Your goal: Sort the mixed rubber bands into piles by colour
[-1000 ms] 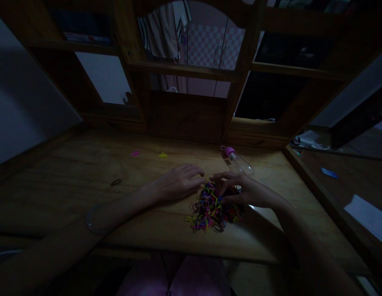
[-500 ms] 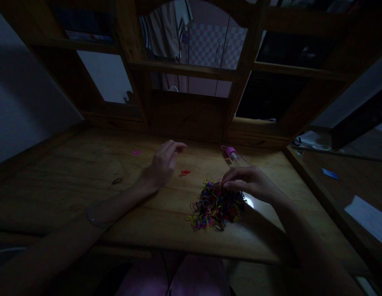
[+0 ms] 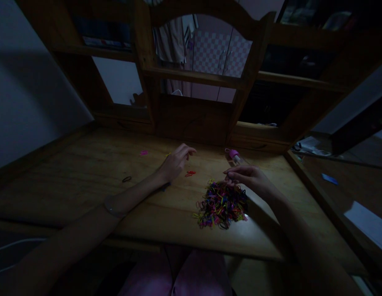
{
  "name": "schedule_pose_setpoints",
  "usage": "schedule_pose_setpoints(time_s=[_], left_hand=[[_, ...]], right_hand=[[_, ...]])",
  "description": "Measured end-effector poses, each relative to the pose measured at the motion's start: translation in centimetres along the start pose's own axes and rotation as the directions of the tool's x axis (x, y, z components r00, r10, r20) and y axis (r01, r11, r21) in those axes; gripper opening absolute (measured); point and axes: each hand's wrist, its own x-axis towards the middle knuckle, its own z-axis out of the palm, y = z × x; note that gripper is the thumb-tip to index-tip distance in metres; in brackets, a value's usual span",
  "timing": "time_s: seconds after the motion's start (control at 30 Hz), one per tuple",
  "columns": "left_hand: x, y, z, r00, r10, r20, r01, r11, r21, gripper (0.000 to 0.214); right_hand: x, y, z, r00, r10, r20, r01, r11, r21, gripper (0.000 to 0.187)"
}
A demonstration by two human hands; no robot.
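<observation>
A tangled heap of small, many-coloured elastic bands [image 3: 222, 205] lies on the wooden desk. At the heap's upper edge, my right hand [image 3: 248, 179] has thumb and fingers pinched together on a pinkish elastic band [image 3: 231, 181]. My left hand [image 3: 176, 162] rests over the desk to the left of the heap, fingers loosely stretched out and bent, holding nothing that I can see. Just below its fingertips are a few red bands [image 3: 190, 173]. A pink band [image 3: 143, 152] and a black band [image 3: 126, 179] lie farther left. Yellow [image 3: 168, 154] and dark bands [image 3: 165, 186] peek out beside my left hand.
A clear bottle with a pink cap [image 3: 233, 154] lies behind my right hand. The desk [image 3: 86, 181] backs onto a wooden shelf unit [image 3: 194, 119]. To the right, a lower surface holds white paper [image 3: 368, 224] and a blue card [image 3: 329, 179].
My right hand has lifted slightly from the heap, with a pinkish band now showing in its pinch. The view has shifted a little, and yellow and dark bands now show beside my left hand.
</observation>
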Motion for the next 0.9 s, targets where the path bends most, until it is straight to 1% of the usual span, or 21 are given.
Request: schedule_pose_setpoints(time_s=[0.1,0.17,0.23,0.3,0.37,0.43,0.47,0.53,0.57,0.63,0.7,0.8,0.87,0.9], left_hand=[[0.4,-1.5,-0.6,0.99,-0.055,-0.127,0.051,0.998,-0.033,0.033],[0.7,-3.0,-1.1,0.965,-0.128,-0.229,0.109,0.99,-0.092,0.032],[1.0,-4.4,-1.4,0.924,-0.217,-0.314,0.174,0.971,-0.162,0.031],[1.1,-5.2,-1.6,0.892,-0.272,-0.362,0.212,0.957,-0.196,0.03],[1.1,-5.3,-1.6,0.889,-0.258,-0.379,0.208,0.964,-0.168,0.029],[1.0,-4.7,-1.6,0.905,-0.205,-0.374,0.179,0.978,-0.105,0.029],[0.9,-4.3,-1.5,0.912,-0.181,-0.369,0.165,0.984,-0.074,0.029],[0.7,-3.4,-1.5,0.926,-0.142,-0.35,0.145,0.989,-0.017,0.029],[0.6,-3.0,-1.4,0.933,-0.124,-0.339,0.134,0.991,0.008,0.029],[0.5,-2.5,-1.4,0.945,-0.088,-0.315,0.11,0.993,0.051,0.029],[0.6,-2.1,-1.3,0.956,-0.06,-0.287,0.087,0.993,0.082,0.029],[0.6,-1.3,-1.2,0.972,-0.029,-0.232,0.053,0.994,0.099,0.025],[0.4,-0.3,-0.9,0.988,0.017,-0.152,-0.003,0.996,0.091,0.02],[0.2,0.3,-0.8,0.994,0.053,-0.091,-0.046,0.996,0.078,0.019]], right_hand=[[0.6,-0.2,0.1,0.997,-0.06,-0.051,0.053,0.991,-0.125,0.026],[1.4,-1.0,1.1,0.995,-0.097,-0.029,0.09,0.978,-0.187,0.025],[2.5,-2.0,3.0,0.992,-0.115,0.056,0.124,0.968,-0.219,0.024],[3.9,-3.1,5.9,0.981,-0.136,0.141,0.17,0.95,-0.261,0.021],[5.5,-3.9,9.3,0.966,-0.185,0.181,0.237,0.914,-0.329,0.016],[7.2,-4.1,12.6,0.956,-0.225,0.187,0.284,0.871,-0.4,0.012],[7.9,-4.1,13.9,0.948,-0.24,0.211,0.309,0.857,-0.412,0.012],[8.9,-4.1,15.6,0.935,-0.249,0.253,0.339,0.837,-0.431,0.013],[9.2,-4.2,15.9,0.931,-0.247,0.267,0.345,0.831,-0.435,0.014],[9.0,-4.6,15.2,0.931,-0.245,0.272,0.346,0.831,-0.436,0.013],[7.8,-5.4,13.2,0.936,-0.255,0.243,0.339,0.841,-0.422,0.015],[4.4,-6.7,9.2,0.957,-0.257,0.132,0.289,0.847,-0.445,0.021],[1.4,-7.0,6.9,0.967,-0.25,0.042,0.236,0.827,-0.51,0.02],[-0.1,-6.9,6.0,0.97,-0.242,0.002,0.205,0.815,-0.542,0.019]])
